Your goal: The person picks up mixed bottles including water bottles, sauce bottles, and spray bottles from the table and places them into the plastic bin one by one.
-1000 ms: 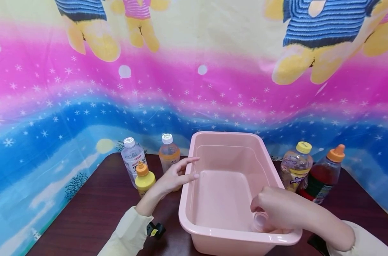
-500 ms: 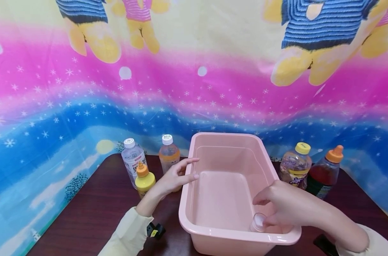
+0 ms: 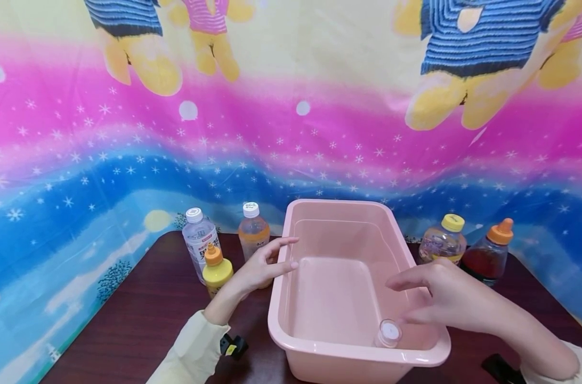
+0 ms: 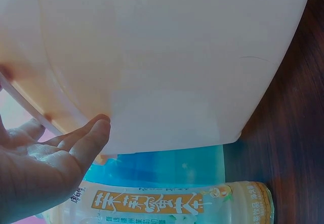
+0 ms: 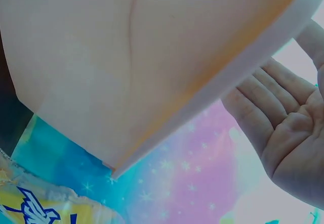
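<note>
A pink plastic tub [image 3: 336, 293] sits in the middle of the table. Inside its near right corner stands a bottle with a whitish cap [image 3: 389, 330]; its lower part is hidden by the near wall. My left hand [image 3: 267, 264] holds the tub's left rim, with thumb and index finger over the inside and other fingers along the outer wall, as the left wrist view shows. Over the right rim hovers my right hand [image 3: 444, 293], fingers spread and holding nothing, its thumb near the capped bottle. The right wrist view shows its bare palm [image 5: 288, 127] beside the rim.
Left of the tub stand a white-capped clear bottle [image 3: 198, 240], a yellow squeeze bottle [image 3: 217, 273] and an orange-labelled drink bottle [image 3: 253, 230]. To the right are a yellow-capped bottle [image 3: 442, 242] and a dark red bottle with an orange cap [image 3: 487, 258]. A printed curtain [image 3: 296, 144] hangs behind.
My right hand has let go of the bottle in the tub and moved up and to the right, its fingers opening. The bottle stays in the corner; my left hand keeps its place.
</note>
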Available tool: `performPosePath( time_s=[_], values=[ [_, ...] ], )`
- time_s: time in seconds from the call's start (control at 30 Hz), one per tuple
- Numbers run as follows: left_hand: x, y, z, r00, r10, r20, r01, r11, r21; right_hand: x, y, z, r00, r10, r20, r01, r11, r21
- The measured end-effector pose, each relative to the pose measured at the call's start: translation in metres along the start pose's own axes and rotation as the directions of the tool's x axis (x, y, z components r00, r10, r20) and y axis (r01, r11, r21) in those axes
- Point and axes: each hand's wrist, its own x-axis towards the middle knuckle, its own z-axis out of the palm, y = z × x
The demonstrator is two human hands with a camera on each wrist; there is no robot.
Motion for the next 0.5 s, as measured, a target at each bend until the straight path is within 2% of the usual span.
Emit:
performPosePath(
  time_s=[0.17, 0.33, 0.5],
  values=[
    [0.000, 0.001, 0.000, 1.000, -0.001, -0.005, 0.001, 1.000, 0.002, -0.006, 0.001, -0.004, 0.995, 0.009, -0.098, -0.009, 1.000, 0.000],
    [0.001, 0.000, 0.000, 1.000, 0.001, -0.002, -0.001, 1.000, -0.010, -0.011, 0.004, -0.007, 0.979, 0.016, -0.204, -0.015, 1.000, 0.009],
    [0.001, -0.001, 0.000, 1.000, 0.009, 0.001, -0.009, 1.000, -0.021, -0.014, 0.012, -0.009, 0.969, 0.046, -0.241, -0.018, 0.993, 0.114]
  ],
)
